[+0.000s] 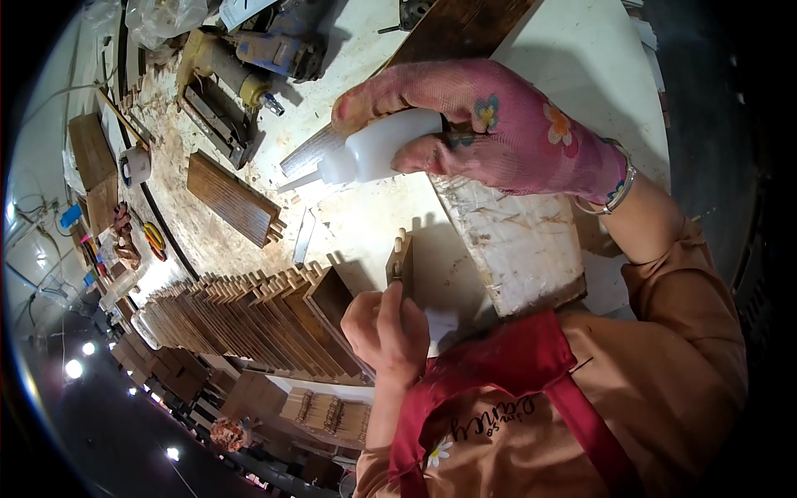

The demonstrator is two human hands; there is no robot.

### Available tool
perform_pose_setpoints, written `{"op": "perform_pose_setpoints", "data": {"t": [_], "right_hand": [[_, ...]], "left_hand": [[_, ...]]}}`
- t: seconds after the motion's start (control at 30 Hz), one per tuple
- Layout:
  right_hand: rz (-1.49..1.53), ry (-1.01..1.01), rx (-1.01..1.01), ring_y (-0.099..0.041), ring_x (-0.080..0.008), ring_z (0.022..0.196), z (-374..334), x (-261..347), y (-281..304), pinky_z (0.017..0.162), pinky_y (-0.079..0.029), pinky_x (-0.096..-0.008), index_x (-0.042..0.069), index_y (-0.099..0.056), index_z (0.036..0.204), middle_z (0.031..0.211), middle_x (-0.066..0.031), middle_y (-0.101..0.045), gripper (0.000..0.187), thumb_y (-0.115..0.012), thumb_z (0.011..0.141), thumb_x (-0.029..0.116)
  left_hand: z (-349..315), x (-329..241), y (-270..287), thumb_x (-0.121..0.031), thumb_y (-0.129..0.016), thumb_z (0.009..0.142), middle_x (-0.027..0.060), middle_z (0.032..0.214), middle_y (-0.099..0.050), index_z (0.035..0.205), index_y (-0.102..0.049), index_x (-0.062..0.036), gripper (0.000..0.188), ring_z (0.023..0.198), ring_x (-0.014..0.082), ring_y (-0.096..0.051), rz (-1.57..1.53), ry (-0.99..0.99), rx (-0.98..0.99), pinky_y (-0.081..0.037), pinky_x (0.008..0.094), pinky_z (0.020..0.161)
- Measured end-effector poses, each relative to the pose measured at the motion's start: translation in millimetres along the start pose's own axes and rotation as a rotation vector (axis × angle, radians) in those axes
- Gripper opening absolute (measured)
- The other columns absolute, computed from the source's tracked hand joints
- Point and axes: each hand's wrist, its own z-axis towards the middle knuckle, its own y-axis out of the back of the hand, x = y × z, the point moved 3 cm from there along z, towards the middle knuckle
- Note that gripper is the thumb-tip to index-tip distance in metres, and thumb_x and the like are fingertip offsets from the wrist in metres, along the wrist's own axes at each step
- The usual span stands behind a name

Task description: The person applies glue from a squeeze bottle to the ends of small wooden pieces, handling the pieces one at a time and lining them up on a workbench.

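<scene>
My right hand (515,124), in a pink flowered work glove, is wrapped round a white squeeze bottle (386,145). The bottle is tilted, its thin nozzle pointing left and slightly down above the table. Bare, my left hand (386,332) grips a narrow brown wooden piece (401,264) with pale dowels at its upper end; its lower part is hidden by my fingers. Just left of that hand stands a long row of dark wooden boards (257,319), dowels sticking out along their tops. Another doweled board (232,199) lies flat farther left.
Two power tools, a yellowish one (220,70) and a blue-grey one (286,50), lie at the back left. Near my right arm sits a stained white block (515,241). A tape roll (135,166) and yellow-red pliers (154,239) are at the left, and a dark plank (457,33) at the back.
</scene>
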Motion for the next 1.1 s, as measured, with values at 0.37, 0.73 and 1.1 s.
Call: {"op": "perform_pose_setpoints", "data": {"t": [0.37,0.73,1.1], "right_hand": [[-0.097,0.054,0.024,-0.055,-0.0178,0.113,1.4,5.2,2.3,0.093,-0.046,-0.0312,-0.004,-0.051,0.125,0.123,-0.0122,-0.058,0.038,-0.060,0.089,0.003],[-0.149,0.151,0.033,-0.057,-0.0173,0.106,0.0,-20.8,6.3,0.088,-0.047,-0.0289,-0.006,-0.048,0.127,0.124,-0.0151,-0.057,0.041,-0.059,0.090,0.007],[-0.083,0.076,0.051,-0.059,-0.0163,0.101,0.8,-6.8,9.9,0.084,-0.047,-0.0266,-0.007,-0.044,0.129,0.126,-0.0168,-0.055,0.045,-0.059,0.091,0.011]], "left_hand": [[0.9,5.5,-0.3,-0.002,-0.070,0.071,0.0144,0.099,-0.053,0.096,-0.048,-0.0063,0.033,0.086,0.0264,-0.051,-0.175,0.119,0.067,-0.043,0.0362,0.073],[1.0,4.2,4.9,-0.007,-0.062,0.071,0.0134,0.101,-0.052,0.106,-0.053,-0.0045,0.036,0.090,0.0260,-0.049,-0.077,0.008,0.115,-0.040,0.0377,0.079],[-3.2,8.4,4.2,-0.004,-0.063,0.073,0.0147,0.106,-0.049,0.098,-0.051,-0.0049,0.028,0.090,0.0256,-0.050,-0.150,0.069,0.111,-0.044,0.0347,0.074]]}}
